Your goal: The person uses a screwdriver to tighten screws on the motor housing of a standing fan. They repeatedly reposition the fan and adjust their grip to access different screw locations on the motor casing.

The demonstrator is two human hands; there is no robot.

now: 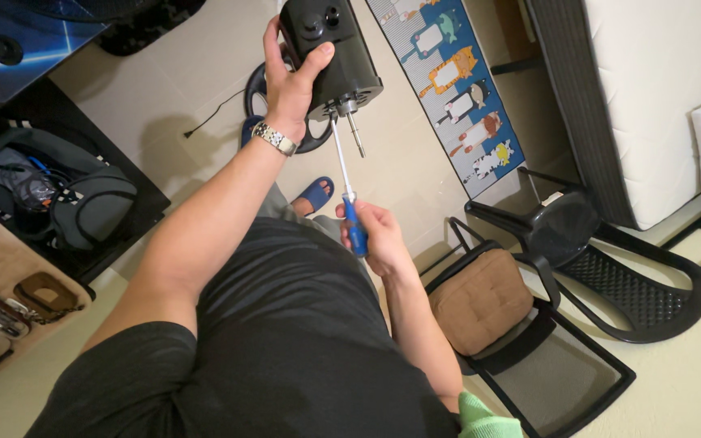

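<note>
Motor housing (330, 49), black and boxy with two knobs on its top face, is held up in the air over the tiled floor (180, 65), carried by nothing but the left hand (290, 77). That hand is wrapped round the housing's left side, thumb pressed across the front, a metal watch (274, 138) on the wrist. A bare steel shaft (354, 130) sticks out of the housing's lower face toward the person.

Right hand (375, 239) is closed round the blue handle of a screwdriver (346, 186), whose long shank runs up to the lower face of the housing, just left of the shaft. The tip seems to meet a fitting there, but the screw itself is too small to make out.

Judging by this, the work stands at the stage of driving a screw at the shaft end. No blade or grille is on the shaft, so the housing looks stripped down. A dark ring-shaped part (263, 101) lies on the floor behind the left wrist, with a thin cable nearby. Whether the screw is being loosened or tightened cannot be told, nor how many remain.

Around the person: a blue slipper (316, 195) below the screwdriver, a cartoon-animal mat (456, 89) to the right, a black stool (561, 227), and a chair with a brown cushion (480, 300).
</note>
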